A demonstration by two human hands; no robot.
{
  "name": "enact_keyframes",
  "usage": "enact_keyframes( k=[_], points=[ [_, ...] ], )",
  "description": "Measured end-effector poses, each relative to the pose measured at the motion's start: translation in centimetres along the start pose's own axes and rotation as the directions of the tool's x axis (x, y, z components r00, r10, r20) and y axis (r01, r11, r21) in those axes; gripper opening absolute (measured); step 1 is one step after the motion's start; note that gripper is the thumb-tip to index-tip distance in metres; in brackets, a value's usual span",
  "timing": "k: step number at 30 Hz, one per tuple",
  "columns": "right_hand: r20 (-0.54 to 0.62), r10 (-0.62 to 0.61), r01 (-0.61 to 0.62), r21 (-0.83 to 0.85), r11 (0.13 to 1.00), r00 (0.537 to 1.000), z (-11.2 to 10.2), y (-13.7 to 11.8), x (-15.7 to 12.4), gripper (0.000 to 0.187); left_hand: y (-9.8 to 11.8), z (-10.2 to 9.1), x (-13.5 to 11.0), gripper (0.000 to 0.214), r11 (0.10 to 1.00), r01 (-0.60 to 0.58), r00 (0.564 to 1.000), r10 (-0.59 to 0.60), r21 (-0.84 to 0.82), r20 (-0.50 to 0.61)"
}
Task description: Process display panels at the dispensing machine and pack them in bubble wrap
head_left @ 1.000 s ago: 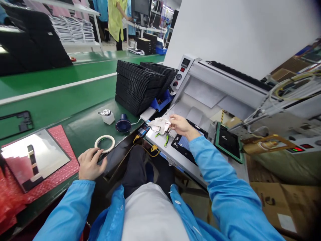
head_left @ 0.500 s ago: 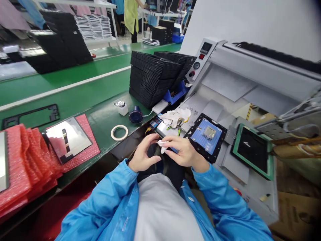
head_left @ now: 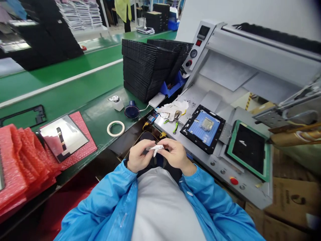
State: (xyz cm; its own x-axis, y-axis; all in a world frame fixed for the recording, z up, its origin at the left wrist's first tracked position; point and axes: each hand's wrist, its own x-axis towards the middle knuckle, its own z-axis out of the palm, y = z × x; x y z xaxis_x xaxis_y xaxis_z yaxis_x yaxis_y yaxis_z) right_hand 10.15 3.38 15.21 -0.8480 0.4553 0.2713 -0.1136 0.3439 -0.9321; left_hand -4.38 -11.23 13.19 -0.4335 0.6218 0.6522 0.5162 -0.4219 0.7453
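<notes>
Between my two hands, just in front of my body, is a small crumpled white piece [head_left: 156, 147], soft-looking like cloth or thin rubber; its exact kind I cannot make out. My left hand [head_left: 138, 156] pinches its left end between thumb and fingers. My right hand [head_left: 175, 154] grips the other end the same way, and a short flap hangs down between them. Beyond my hands, a pair of white work gloves [head_left: 173, 109] lies crumpled on the machine's edge, close to green-handled pliers or cutters [head_left: 176, 127].
To the right stands a grey press machine [head_left: 210, 60] holding a black-framed blue panel [head_left: 205, 129] and a green-framed screen [head_left: 249, 149]. Leftward on the green bench are a tape roll [head_left: 108, 128], a small bottle [head_left: 117, 104], red bubble bags [head_left: 22, 160] and stacked black trays [head_left: 145, 68].
My left fingers have closed onto the white piece, which now stretches between both hands. The view has tilted downward and shifted slightly, showing more of the machine's front.
</notes>
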Motion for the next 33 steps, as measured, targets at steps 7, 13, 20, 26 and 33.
enact_keyframes(
  k=[7, 13, 20, 26, 33],
  points=[
    [0.136, 0.262, -0.290, 0.275, 0.916, 0.955, 0.3, -0.1, 0.4, 0.050, 0.9, -1.1, -0.3, 0.037, 0.866, 0.341, 0.940, -0.323, -0.366, 0.112],
    [0.286, 0.338, -0.422, 0.319, 0.848, 0.897, -0.3, 0.7, 1.0, 0.050, 0.7, -2.0, 0.3, 0.036, 0.632, 0.545, 0.781, -0.622, -0.551, 0.060],
    [0.331, 0.358, -0.463, 0.338, 0.819, 0.873, 0.3, 0.2, 1.7, 0.045, 1.4, -1.8, 1.0, 0.040, 0.442, 0.586, 0.681, -0.723, -0.679, 0.117],
    [0.285, 0.349, -0.427, 0.290, 0.856, 0.893, 1.1, 0.3, 1.8, 0.042, 1.3, -2.4, 0.6, 0.042, 0.422, 0.637, 0.653, -0.740, -0.646, 0.161],
    [0.276, 0.411, -0.490, 0.363, 0.792, 0.869, 2.0, 1.1, 1.0, 0.051, 0.8, -2.9, -0.3, 0.042, 0.425, 0.774, 0.606, -0.712, -0.469, 0.354]
  ],
)
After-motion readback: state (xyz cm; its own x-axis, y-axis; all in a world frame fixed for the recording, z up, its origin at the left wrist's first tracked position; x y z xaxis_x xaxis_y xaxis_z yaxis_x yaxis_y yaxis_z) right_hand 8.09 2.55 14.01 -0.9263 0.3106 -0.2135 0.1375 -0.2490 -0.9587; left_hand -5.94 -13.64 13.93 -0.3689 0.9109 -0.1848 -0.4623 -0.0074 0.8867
